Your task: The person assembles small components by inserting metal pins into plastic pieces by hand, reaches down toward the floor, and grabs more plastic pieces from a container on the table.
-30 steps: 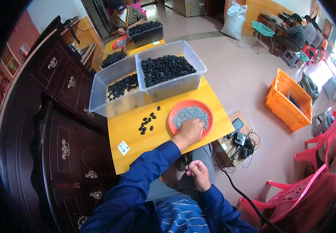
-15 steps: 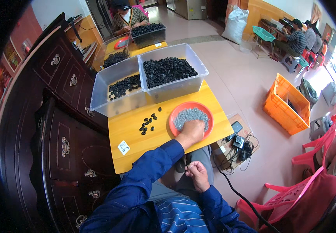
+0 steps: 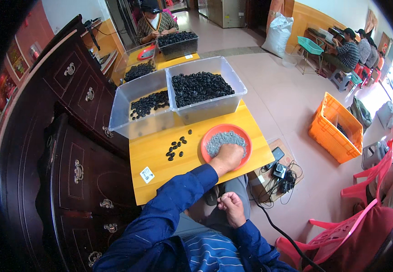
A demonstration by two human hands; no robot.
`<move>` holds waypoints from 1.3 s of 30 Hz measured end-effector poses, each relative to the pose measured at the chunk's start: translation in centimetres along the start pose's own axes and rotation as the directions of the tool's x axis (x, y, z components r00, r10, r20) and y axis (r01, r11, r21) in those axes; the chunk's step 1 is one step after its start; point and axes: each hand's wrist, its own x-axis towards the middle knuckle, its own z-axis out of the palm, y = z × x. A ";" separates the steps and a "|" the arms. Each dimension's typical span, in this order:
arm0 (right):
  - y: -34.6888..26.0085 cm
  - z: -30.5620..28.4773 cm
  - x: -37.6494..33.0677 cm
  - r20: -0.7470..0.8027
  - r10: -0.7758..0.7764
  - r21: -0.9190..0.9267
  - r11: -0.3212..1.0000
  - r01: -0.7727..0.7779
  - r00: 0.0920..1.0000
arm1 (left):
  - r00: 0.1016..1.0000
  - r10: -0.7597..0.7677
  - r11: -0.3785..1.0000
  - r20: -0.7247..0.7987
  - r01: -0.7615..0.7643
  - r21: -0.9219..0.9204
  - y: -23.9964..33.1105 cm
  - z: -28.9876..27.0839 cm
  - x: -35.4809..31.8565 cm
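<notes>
A worker's left hand (image 3: 229,157) stays down in a round orange dish (image 3: 203,149) of small grey bits (image 3: 219,138), at the near right of a yellow counter (image 3: 192,163), much as it was a second earlier; mainly the camera's view has shifted. The loose black oval pieces (image 3: 174,147) left of the dish also appear unmoved, so the handling seems to remain among the grey bits. The left arm, in a navy sleeve, stretches toward the far right, wrist over the dish's near rim, back of the hand uppermost; its fingers are hidden, and whether they are apart or together cannot be told. Just off the counter's near edge, above the lap, the right hand (image 3: 231,207) is raised, fingers curled in and drawn together by the thumb; anything pinched there is too small to make out. Translucent bins (image 3: 210,112) of black pieces stand on the far side.
</notes>
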 end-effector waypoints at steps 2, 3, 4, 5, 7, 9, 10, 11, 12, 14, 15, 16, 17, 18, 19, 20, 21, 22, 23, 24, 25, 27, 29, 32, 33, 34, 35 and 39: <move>0.0 -0.2 0.0 -0.003 0.004 0.001 1.000 -0.004 1.000 | 0.999 0.024 1.000 -0.036 -0.024 -0.003 -0.2 0.1 -0.2; 0.0 -0.2 0.0 -0.006 0.009 0.002 1.000 -0.008 1.000 | 0.999 0.025 1.000 -0.036 -0.025 -0.003 -0.3 0.0 -0.3; 0.0 -0.2 0.0 -0.006 0.008 0.002 1.000 -0.008 1.000 | 0.999 0.029 1.000 -0.031 -0.029 0.001 -0.4 -0.1 -0.4; 0.0 -0.2 0.1 -0.010 0.010 0.009 1.000 -0.010 1.000 | 0.999 0.034 0.999 -0.026 -0.034 0.006 -0.4 -0.2 -0.5; 0.0 0.0 0.0 -0.012 0.015 0.016 1.000 -0.015 1.000 | 0.999 0.040 0.999 -0.015 -0.039 0.016 -0.4 -0.3 -0.7; 0.0 0.1 0.0 0.004 0.033 0.025 0.999 -0.033 0.999 | 0.999 0.046 0.999 -0.003 -0.046 0.025 -0.6 -0.2 -0.7; 0.0 0.2 0.0 0.003 0.034 0.025 0.999 -0.034 0.999 | 0.997 0.068 0.997 -0.023 -0.067 0.034 -0.8 -0.2 -0.7; 0.0 0.3 -0.1 0.000 0.037 0.023 0.999 -0.037 0.999 | 0.995 0.091 0.995 -0.043 -0.089 0.044 -0.9 0.0 -0.7; -0.1 0.4 -0.1 -0.004 0.038 0.021 0.999 -0.038 0.999 | 0.995 0.092 0.995 -0.042 -0.091 0.043 -0.8 0.0 -0.8; 0.2 0.2 -0.2 -0.002 0.032 0.030 0.999 -0.032 0.999 | 0.995 0.069 0.998 -0.076 -0.070 -0.010 -0.7 0.0 -0.8; 0.2 0.1 -0.2 0.004 0.026 0.038 0.999 -0.027 1.000 | 0.995 0.071 0.997 -0.076 -0.072 -0.009 -0.8 0.2 -0.9; 0.3 0.1 -0.1 0.003 0.024 0.039 0.999 -0.024 1.000 | 0.993 0.058 0.996 -0.105 -0.064 -0.055 -0.8 0.3 -1.0; 0.4 0.0 -0.1 -0.001 0.016 0.033 0.999 -0.016 1.000 | 0.990 0.043 0.993 -0.133 -0.057 -0.100 -0.9 0.4 -1.1; 0.4 0.0 -0.2 -0.005 0.009 0.026 1.000 -0.009 1.000 | 0.990 0.044 0.993 -0.132 -0.057 -0.099 -0.7 0.4 -1.2; 0.4 0.1 -0.2 -0.004 0.009 0.028 1.000 -0.009 1.000 | 0.991 0.043 0.991 -0.129 -0.059 -0.123 -0.5 0.4 -1.2; 0.5 0.1 -0.1 -0.005 0.014 0.031 0.999 -0.014 1.000 | 0.991 0.042 0.987 -0.125 -0.061 -0.146 -0.3 0.3 -1.3; 0.4 0.0 -0.2 -0.012 0.017 0.036 0.999 -0.017 1.000 | 0.991 0.046 0.987 -0.122 -0.064 -0.148 0.2 -0.1 -1.4; 0.5 -0.1 -0.1 -0.016 0.017 0.038 0.999 -0.016 1.000 | 0.996 0.013 0.985 -0.086 -0.027 -0.172 0.7 -0.4 -1.5; 0.5 -0.3 0.0 -0.017 0.013 0.035 0.999 -0.013 1.000 | 0.999 -0.020 0.981 -0.049 0.010 -0.195 1.2 -0.8 -1.6; 0.5 -0.2 -0.1 -0.014 0.013 0.032 0.999 -0.012 1.000 | 0.999 -0.020 0.981 -0.046 0.011 -0.194 1.4 -1.0 -2.0; 0.5 -0.1 -0.1 -0.015 0.015 0.034 0.999 -0.015 1.000 | 0.999 -0.028 0.981 -0.032 0.022 -0.191 1.5 -1.2 -2.3; 0.4 0.1 -0.1 -0.018 0.016 0.030 0.999 -0.016 1.000 | 0.999 -0.037 0.981 -0.015 0.033 -0.189 1.7 -1.4 -3.0; 0.4 0.1 -0.1 -0.016 0.008 0.034 0.999 -0.008 1.000 | 0.998 -0.017 0.986 -0.065 0.006 -0.164 1.9 -1.6 -3.6; 0.5 0.0 0.1 -0.008 -0.004 0.028 1.000 0.005 1.000 | 0.990 -0.005 0.990 -0.140 -0.014 -0.139 2.2 -1.0 -4.0; 0.5 0.0 0.0 -0.004 -0.004 0.020 1.000 0.004 1.000 | 0.990 -0.007 0.990 -0.139 -0.013 -0.138 2.2 -0.8 -4.3; 0.5 0.1 0.1 -0.002 -0.003 0.020 1.000 0.003 1.000 | 0.984 -0.003 0.991 -0.178 -0.021 -0.132 2.2 -0.6 -4.5; 0.4 0.2 0.2 -0.009 0.002 0.026 1.000 -0.002 1.000 | 0.976 0.001 0.992 -0.217 -0.029 -0.125 2.2 -0.5 -4.6; 0.5 -0.1 0.1 0.010 0.002 0.021 1.000 -0.002 1.000 | 0.968 -0.003 0.990 -0.252 -0.032 -0.135 2.6 -0.4 -5.4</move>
